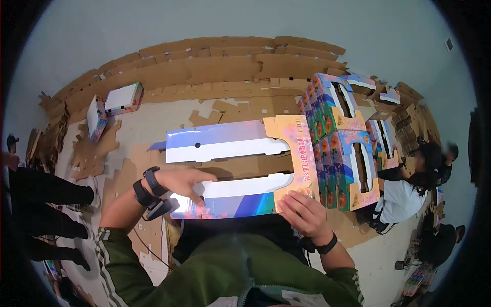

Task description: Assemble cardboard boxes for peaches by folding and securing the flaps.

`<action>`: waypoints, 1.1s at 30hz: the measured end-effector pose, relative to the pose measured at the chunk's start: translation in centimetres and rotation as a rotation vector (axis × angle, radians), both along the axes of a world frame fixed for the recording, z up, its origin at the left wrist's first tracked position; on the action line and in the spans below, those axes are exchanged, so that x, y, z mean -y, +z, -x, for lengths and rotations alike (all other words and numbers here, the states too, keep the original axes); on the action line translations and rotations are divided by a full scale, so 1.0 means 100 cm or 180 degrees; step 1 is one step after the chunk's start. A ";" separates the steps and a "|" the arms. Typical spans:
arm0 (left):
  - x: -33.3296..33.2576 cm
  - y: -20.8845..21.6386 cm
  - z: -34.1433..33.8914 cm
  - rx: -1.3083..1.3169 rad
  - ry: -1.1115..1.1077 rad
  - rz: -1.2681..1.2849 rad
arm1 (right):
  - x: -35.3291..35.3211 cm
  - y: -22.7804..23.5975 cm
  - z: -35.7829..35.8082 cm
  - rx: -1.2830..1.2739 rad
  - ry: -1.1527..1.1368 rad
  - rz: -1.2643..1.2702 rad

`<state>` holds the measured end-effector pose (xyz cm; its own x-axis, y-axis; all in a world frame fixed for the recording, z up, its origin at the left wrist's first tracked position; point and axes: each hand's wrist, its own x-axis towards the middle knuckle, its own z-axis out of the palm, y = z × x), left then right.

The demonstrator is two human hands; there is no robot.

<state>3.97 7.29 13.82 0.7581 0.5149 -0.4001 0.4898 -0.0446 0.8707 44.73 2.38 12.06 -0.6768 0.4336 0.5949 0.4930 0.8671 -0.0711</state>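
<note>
A printed cardboard fruit box [240, 203] in blue, purple and peach lies level in front of my body, with a long opening in its top bordered by white flaps. My left hand [185, 183] grips its near left part, fingers reaching over the white flap into the opening and thumb on the printed side. At the near right corner, my right hand [306, 214] holds the peach-coloured end, fingers on top; its thumb is hidden. Brown cardboard shows inside the opening.
Stacks of similar boxes [333, 166] stand close on the right. Two more boxes [124, 98] lie at the far left. Flattened cardboard [94, 151] covers parts of the floor, and cardboard sheets [204, 69] line the wall. People [404, 199] work at right; others' legs [56, 192] show at left.
</note>
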 end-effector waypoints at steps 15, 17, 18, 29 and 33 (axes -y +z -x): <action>0.109 0.048 -0.071 -0.1913 0.0334 -0.3316 | -0.036 -0.007 0.009 -0.0135 0.0146 0.0998; 0.133 0.033 -0.091 -0.1885 0.0328 -0.3142 | -0.036 -0.008 0.012 -0.0366 -0.0054 0.1043; 0.132 0.027 -0.102 -0.1908 0.0356 -0.3184 | -0.032 -0.007 0.013 -0.0375 -0.0027 0.0995; 0.063 -0.039 -0.157 -0.0813 0.0870 -0.4338 | -0.026 0.038 0.010 0.0071 -0.0138 0.1648; 0.062 -0.047 -0.159 -0.0794 0.0779 -0.4340 | -0.063 0.125 -0.030 0.1842 0.0586 0.3349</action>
